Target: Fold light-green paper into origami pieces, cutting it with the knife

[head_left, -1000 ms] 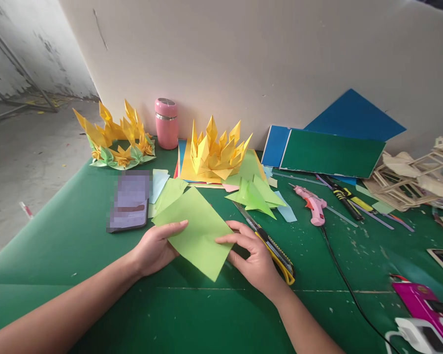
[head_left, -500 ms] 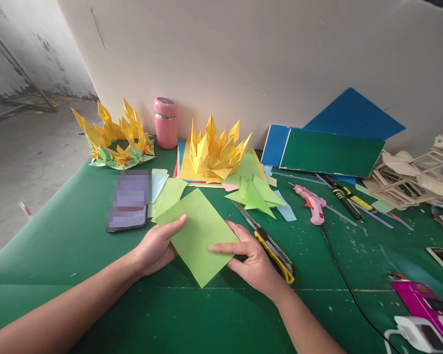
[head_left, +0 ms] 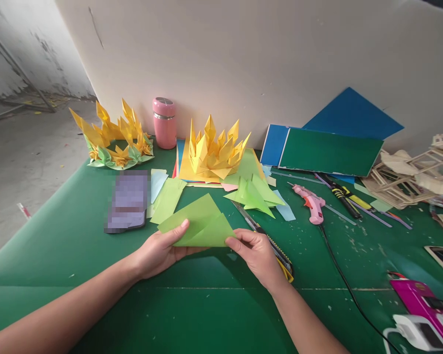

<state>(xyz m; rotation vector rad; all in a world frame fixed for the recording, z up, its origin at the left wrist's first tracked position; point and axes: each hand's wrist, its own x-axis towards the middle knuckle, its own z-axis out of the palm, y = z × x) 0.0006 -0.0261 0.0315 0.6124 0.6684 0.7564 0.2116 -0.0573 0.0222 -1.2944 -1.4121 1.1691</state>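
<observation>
Pinched by the left hand point(head_left: 157, 253) and right hand point(head_left: 257, 253), the green sheet point(head_left: 203, 216), flat moments earlier, was bent over between both grips, suggesting folding had begun.

Your single view looks forward and down from your head, near, above and behind your left hand point(head_left: 155, 254) and right hand point(head_left: 257, 256), taking in the green table point(head_left: 192, 317) around them and pale wall point(head_left: 225, 59) beyond.

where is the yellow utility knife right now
In the head view, the yellow utility knife lies on the green table just right of centre, partly hidden behind the right hand, its blade end near the folded green papers.
</observation>
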